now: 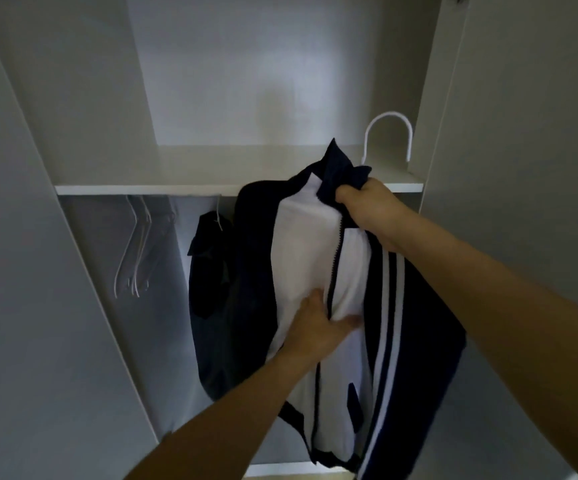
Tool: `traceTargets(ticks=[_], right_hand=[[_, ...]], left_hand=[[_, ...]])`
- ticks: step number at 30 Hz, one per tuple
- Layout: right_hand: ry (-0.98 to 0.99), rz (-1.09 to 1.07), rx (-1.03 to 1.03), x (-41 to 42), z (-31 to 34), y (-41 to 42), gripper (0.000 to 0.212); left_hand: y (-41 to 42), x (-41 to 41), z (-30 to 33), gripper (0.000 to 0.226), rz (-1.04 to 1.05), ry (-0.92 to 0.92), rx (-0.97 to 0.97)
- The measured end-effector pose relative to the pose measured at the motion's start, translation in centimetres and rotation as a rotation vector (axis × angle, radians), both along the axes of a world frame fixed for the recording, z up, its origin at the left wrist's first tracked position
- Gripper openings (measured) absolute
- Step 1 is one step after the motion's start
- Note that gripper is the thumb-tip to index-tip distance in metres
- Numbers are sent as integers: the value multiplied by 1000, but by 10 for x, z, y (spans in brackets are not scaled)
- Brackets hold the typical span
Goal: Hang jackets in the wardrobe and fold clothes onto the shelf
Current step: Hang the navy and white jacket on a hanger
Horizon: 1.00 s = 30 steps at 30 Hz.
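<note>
Right hand point(367, 206) grips jacket point(315, 254) collar at shelf point(176, 189) edge, hanger hook point(388, 133) poking above; left hand point(315, 327) pinches zipper front. My worry: hook misses rail, jacket slides off hanger, or snags dark garment point(211, 271) hanging beside

No text, label, brand name, number or sign can be read anywhere in the view, neither on the navy-and-white jacket point(318, 271) being held nor on the wardrobe point(211, 188) panels.
</note>
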State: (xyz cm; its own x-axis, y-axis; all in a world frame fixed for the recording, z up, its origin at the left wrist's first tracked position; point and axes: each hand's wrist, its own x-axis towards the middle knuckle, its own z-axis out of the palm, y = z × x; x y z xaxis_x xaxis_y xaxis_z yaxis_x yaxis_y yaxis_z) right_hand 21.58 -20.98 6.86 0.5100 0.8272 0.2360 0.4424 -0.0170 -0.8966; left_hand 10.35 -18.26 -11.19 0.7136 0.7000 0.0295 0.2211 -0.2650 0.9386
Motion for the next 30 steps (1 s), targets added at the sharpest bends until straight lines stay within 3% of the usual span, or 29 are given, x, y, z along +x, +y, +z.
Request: traceTargets(ticks=[2, 3, 6, 9, 11, 14, 16, 19, 22, 24, 27, 29, 30], right_hand=[[-4, -33, 51, -1, -2, -1, 10], [-10, -63, 77, 0, -2, -3, 10], [-54, -143, 152, 13, -8, -10, 19], [-142, -171, 175, 20, -21, -19, 54], [-262, -201, 135, 21, -29, -21, 53], [-506, -282, 4, 24, -41, -19, 23], [-614, -309, -64, 23, -49, -19, 27], [-729, -302, -151, 19, -63, -21, 44], [-703, -168, -135, 8, -86, -28, 57], [-613, -40, -147, -3, -98, -34, 79], [-504, 120, -202, -10, -108, -41, 106], [-529, 103, -217, -3, -114, -41, 101], [-571, 69, -219, 2, -118, -39, 88]], left_hand=[[8, 8, -11, 21, 126, -158, -17], [14, 7, -13, 12, 136, -189, -20], [28, -9, -23, 12, 78, -155, 113], [42, -29, -47, 15, 60, 30, 166], [51, -43, -64, 7, 102, 108, 125], [61, -62, -75, 8, 293, 22, -47], [64, -69, -64, 6, 336, -123, -92], [64, -72, -23, 18, 240, -236, 79], [64, -64, 28, 21, 126, -237, 322], [65, -53, 57, 19, 112, -207, 460], [68, -41, 84, 16, 172, -125, 508], [66, -37, 90, 14, 174, -97, 488], [63, -35, 91, 13, 162, -93, 481]])
